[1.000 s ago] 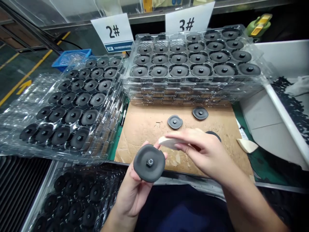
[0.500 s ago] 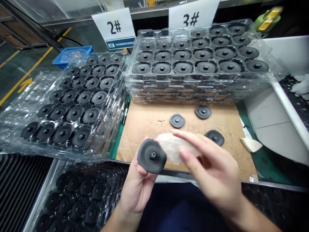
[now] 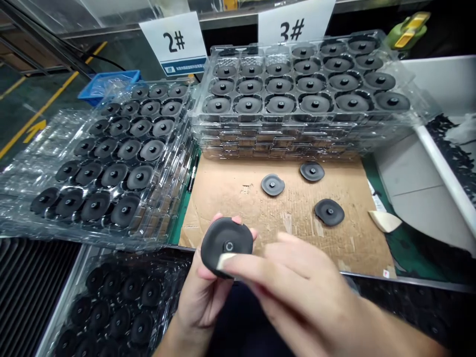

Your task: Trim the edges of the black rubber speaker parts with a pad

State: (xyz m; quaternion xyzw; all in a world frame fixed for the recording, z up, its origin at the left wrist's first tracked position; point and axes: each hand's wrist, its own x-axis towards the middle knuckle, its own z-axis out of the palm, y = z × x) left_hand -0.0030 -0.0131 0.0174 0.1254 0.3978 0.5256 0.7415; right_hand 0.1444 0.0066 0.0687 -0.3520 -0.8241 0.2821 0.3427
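Observation:
My left hand is closed around the rim of a black round plastic part, its hollow face and central stud turned up towards me. Over the lower edge of that part, my right hand, blurred by motion, presses a cream-coloured pad. Only the pad's tip shows; my fingers cover the remainder. Beyond my hands, three like parts lie on a cardboard sheet: a near-right one, a back one and a left one.
Stacked clear trays of black parts stand at the back and on the left. Another filled tray sits low at left. A cream wedge-shaped piece lies right of the cardboard, by a white bin.
My right hand has moved left and down, bringing the pad from beside the black part onto its lower face. My left hand has shifted slightly left and tilted the part.

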